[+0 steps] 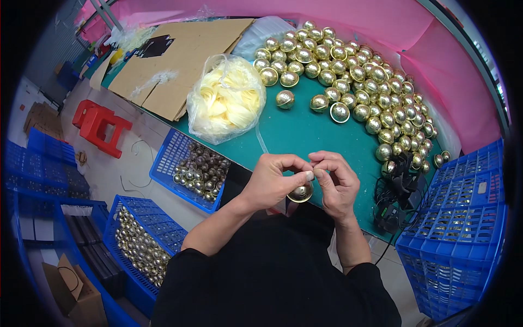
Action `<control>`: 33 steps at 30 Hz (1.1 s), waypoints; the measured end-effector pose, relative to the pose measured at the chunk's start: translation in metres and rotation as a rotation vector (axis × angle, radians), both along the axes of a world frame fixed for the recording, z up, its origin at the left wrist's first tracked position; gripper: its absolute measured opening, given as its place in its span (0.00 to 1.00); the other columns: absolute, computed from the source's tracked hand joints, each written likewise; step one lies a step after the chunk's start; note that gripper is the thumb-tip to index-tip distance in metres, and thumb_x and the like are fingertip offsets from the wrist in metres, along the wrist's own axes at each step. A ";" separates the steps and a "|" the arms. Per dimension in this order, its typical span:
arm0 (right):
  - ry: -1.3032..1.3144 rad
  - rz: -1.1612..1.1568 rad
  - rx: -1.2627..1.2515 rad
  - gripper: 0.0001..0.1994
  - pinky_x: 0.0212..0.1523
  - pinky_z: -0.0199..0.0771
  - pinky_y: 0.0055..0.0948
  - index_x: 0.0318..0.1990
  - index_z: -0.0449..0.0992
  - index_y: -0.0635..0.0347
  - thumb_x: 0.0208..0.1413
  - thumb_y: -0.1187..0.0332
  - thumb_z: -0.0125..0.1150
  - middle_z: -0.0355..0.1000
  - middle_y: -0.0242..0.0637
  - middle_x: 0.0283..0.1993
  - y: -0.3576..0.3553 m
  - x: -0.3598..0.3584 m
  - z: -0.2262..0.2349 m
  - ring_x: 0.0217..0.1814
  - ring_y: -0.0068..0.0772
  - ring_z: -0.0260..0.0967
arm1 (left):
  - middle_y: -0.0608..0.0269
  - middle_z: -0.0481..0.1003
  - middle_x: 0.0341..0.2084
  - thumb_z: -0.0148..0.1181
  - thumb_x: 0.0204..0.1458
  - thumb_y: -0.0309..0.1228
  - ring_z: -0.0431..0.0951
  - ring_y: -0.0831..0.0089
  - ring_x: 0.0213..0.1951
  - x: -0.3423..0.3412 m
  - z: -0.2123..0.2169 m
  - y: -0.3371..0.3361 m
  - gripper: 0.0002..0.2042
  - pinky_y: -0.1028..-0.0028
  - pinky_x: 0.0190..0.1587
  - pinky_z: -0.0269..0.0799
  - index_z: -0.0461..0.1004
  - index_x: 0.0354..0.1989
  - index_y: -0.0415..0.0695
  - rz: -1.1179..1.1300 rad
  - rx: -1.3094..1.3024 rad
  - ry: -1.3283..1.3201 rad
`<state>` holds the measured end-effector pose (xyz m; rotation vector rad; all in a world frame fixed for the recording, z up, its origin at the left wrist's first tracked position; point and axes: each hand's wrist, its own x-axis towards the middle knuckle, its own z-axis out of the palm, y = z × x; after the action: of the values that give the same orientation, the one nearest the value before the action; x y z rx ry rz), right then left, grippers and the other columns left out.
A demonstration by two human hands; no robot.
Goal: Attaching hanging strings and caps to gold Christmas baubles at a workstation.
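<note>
At the near edge of the green table, my left hand (pixel 278 180) and my right hand (pixel 336 185) meet with thumbs and fingers pinched together. Whatever lies between the fingertips is too small to make out. Just below them a shiny gold ball (pixel 300 194) shows, its upper part covered by my fingers. A thin pale ribbon (pixel 261 139) runs from beside a clear bag of cream-yellow ribbon (pixel 226 101) toward my left hand. Beyond my hands, several loose gold balls, one at the front (pixel 339 113), border a large heap of them (pixel 376 87).
Flat cardboard (pixel 180 54) covers the table's left part. Black cabled devices (pixel 395 204) sit at the right edge beside stacked blue crates (pixel 452 240). Blue crates of gold balls (pixel 155 169) stand on the floor at left, near a red stool (pixel 101 128). Pink sheeting (pixel 376 24) lines the back.
</note>
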<state>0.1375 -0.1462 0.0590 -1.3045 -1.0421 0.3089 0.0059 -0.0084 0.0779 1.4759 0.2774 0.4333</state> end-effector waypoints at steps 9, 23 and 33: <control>-0.030 -0.130 -0.183 0.05 0.45 0.76 0.24 0.42 0.82 0.69 0.63 0.76 0.67 0.79 0.37 0.42 -0.002 0.000 -0.010 0.44 0.24 0.76 | 0.64 0.80 0.36 0.65 0.61 0.23 0.78 0.81 0.38 0.017 -0.038 0.004 0.04 0.78 0.41 0.76 0.81 0.39 0.35 0.075 -0.048 0.023; 0.455 -0.020 -0.178 0.06 0.23 0.65 0.16 0.41 0.79 0.66 0.68 0.72 0.62 0.76 0.32 0.26 0.007 0.000 -0.040 0.24 0.16 0.70 | 0.60 0.78 0.44 0.65 0.61 0.24 0.77 0.77 0.42 0.026 -0.065 0.004 0.04 0.75 0.47 0.75 0.81 0.38 0.35 0.041 -0.057 -0.040; 0.513 -0.048 -0.039 0.04 0.27 0.79 0.19 0.44 0.77 0.71 0.68 0.79 0.59 0.80 0.38 0.33 0.015 -0.005 -0.050 0.31 0.21 0.78 | 0.61 0.80 0.40 0.61 0.65 0.29 0.76 0.79 0.37 0.030 -0.078 -0.004 0.10 0.77 0.42 0.73 0.82 0.44 0.33 -0.013 -0.553 -0.129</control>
<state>0.1327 -0.1311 0.0090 -1.1958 -0.5712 0.5938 0.0363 -0.0121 -0.0003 0.9055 0.2587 0.3997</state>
